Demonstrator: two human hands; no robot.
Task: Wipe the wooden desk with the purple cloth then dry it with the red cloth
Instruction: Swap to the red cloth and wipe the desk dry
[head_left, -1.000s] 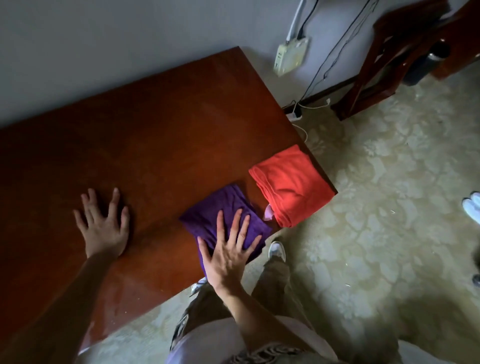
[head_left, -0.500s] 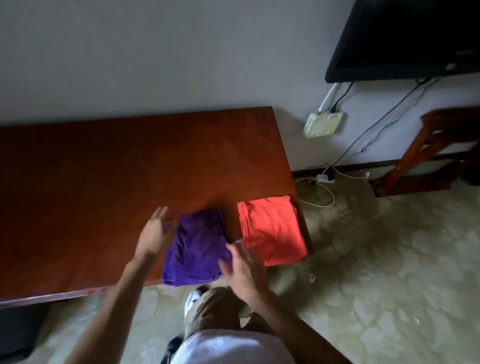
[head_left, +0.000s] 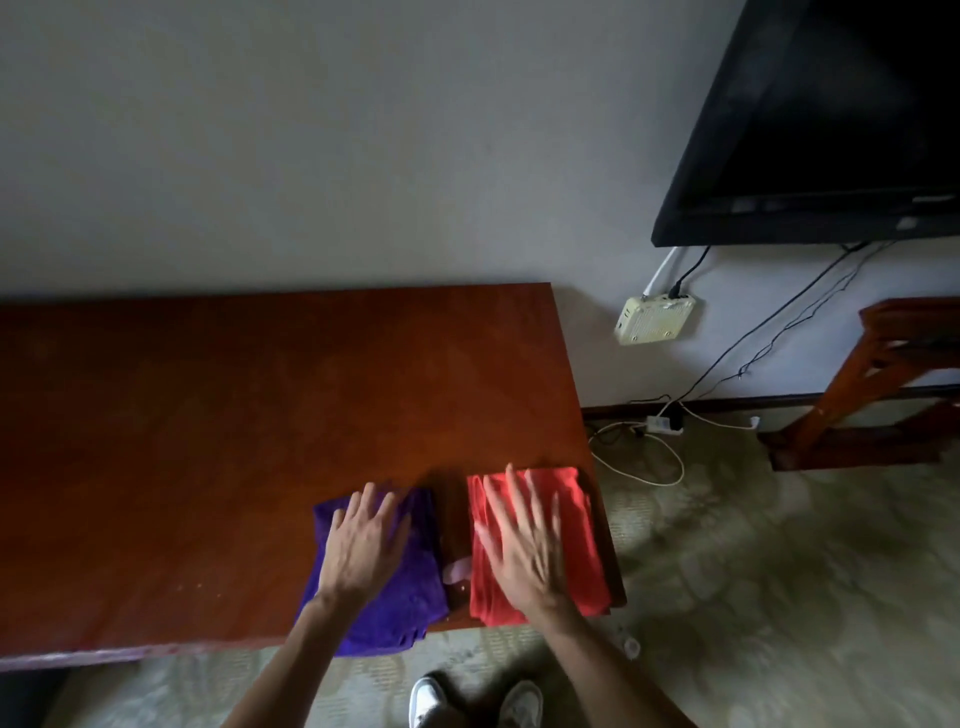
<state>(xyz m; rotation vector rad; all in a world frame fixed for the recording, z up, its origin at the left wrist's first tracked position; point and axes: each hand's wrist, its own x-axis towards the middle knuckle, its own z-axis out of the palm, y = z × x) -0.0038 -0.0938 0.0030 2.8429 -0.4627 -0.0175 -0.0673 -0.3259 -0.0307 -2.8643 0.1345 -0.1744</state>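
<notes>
A: Item one: purple cloth, folded, at the near edge of the wooden desk, one corner overhanging. Left hand flat on it, fingers spread, nothing gripped.

B: Item two: red cloth, folded, at the desk's right near corner, just beside the purple one with a bare strip between. Right hand over it, open and blurred; contact cannot be confirmed.

A: Status: judged at the very start, wiping not begun.

B: Risks: both cloths sit close to the edges, so a sideways push could send either to the floor. Starting with the red cloth would reverse the order. A flat palm may slide over the folds instead of moving them.
</notes>
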